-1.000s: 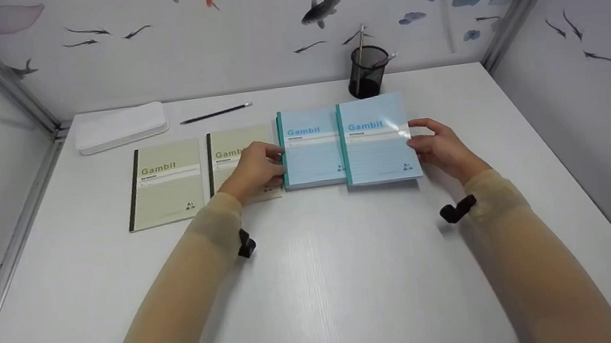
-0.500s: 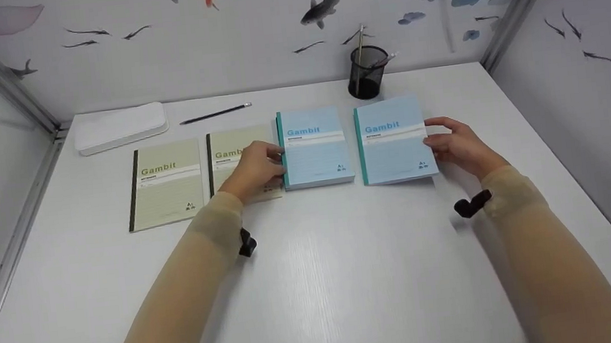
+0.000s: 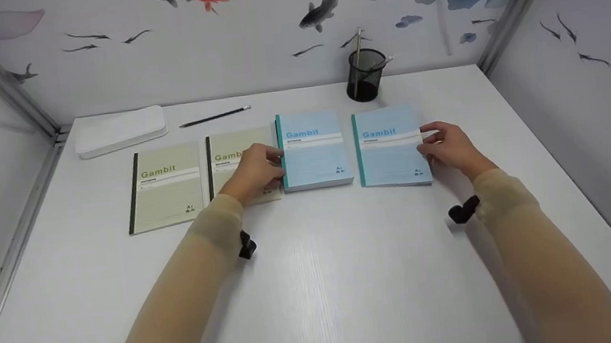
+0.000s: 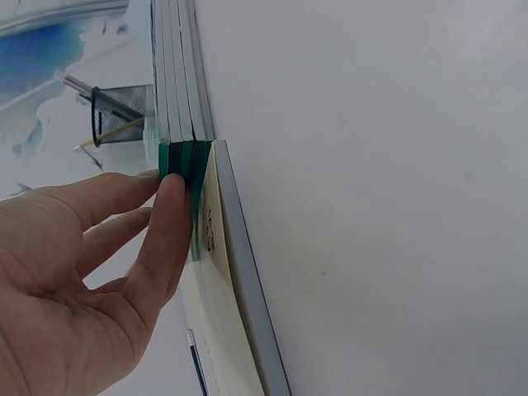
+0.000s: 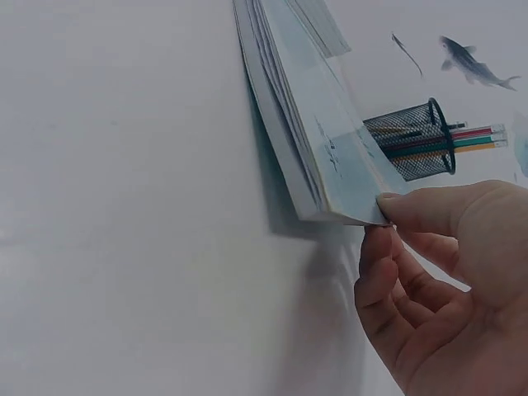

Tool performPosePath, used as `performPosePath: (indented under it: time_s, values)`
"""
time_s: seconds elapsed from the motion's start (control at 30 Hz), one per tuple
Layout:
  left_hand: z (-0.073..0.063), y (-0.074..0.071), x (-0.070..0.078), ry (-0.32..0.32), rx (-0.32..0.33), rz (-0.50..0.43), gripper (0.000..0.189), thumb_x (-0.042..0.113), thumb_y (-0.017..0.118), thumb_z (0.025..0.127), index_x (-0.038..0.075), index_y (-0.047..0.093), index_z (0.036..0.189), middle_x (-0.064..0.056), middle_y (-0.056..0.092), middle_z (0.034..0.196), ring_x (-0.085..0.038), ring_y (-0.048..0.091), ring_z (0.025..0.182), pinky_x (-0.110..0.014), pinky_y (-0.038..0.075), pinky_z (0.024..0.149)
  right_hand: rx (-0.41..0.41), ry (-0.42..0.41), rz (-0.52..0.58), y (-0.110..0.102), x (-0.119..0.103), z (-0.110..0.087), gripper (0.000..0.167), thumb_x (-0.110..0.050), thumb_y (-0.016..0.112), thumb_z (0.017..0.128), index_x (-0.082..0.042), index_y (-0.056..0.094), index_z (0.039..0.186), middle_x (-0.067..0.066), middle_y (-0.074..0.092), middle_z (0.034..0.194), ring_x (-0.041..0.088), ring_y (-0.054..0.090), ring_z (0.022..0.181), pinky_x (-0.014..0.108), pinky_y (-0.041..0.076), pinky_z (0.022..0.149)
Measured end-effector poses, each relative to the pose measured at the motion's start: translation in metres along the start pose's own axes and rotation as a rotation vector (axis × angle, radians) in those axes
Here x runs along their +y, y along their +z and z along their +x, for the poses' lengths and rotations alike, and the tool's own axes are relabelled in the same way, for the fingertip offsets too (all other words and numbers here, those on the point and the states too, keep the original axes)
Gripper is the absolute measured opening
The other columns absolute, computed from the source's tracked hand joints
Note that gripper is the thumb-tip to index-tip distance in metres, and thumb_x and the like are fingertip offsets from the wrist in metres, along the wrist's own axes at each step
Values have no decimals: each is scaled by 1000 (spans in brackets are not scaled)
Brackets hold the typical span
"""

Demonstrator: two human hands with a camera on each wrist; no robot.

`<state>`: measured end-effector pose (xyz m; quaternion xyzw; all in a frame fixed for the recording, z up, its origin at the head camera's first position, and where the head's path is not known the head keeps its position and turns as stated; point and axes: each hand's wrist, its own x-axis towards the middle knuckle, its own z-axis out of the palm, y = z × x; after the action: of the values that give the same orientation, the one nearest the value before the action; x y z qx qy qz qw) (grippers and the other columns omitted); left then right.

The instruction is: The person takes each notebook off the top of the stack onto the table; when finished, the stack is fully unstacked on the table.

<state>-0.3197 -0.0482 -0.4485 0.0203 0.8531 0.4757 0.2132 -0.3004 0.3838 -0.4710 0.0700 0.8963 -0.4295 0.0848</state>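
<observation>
My right hand [image 3: 445, 148] pinches the right edge of a light blue notebook [image 3: 391, 151] with a green spine, thumb on the cover and fingers under it. In the right wrist view, that notebook [image 5: 318, 140] is close over the table, a shadow beneath its held corner. To its left lies a stack of blue notebooks [image 3: 315, 153], a gap between them. My left hand [image 3: 254, 168] touches the stack's left side; in the left wrist view, its fingertips [image 4: 171, 188] press against the green spines [image 4: 186, 157]. The hand partly covers an olive notebook [image 3: 220, 146].
Another olive notebook [image 3: 165, 189] lies further left. Behind are a white case [image 3: 119, 131] and a dark pencil [image 3: 214, 117]. A black mesh pen holder [image 3: 365, 77] with pencils stands behind the blue notebooks, near the patterned back wall [image 3: 248, 58].
My right hand has carried the blue notebook rightward from over the stack, then lowered it towards the table beside it. The left hand has stayed at the stack.
</observation>
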Motion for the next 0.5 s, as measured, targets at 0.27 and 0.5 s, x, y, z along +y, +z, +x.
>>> performPosePath:
  time_s: [0.27, 0.5]
  values:
    - [1, 0, -1, 7, 1, -19, 53, 4, 67, 97, 5, 52, 149, -8, 62, 130, -21, 64, 114, -32, 61, 90, -7, 6, -96, 4, -2, 3, 58, -26, 65, 101, -8, 45, 153, 19, 58, 130, 22, 62, 97, 26, 54, 75]
    - [-1, 0, 1, -1, -5, -28, 53, 5, 67, 98, 5, 52, 149, -9, 62, 129, -22, 66, 109, -33, 61, 88, 6, 16, -132, 8, -3, 3, 57, -23, 65, 101, -7, 47, 152, 18, 56, 131, 25, 59, 107, 24, 54, 79]
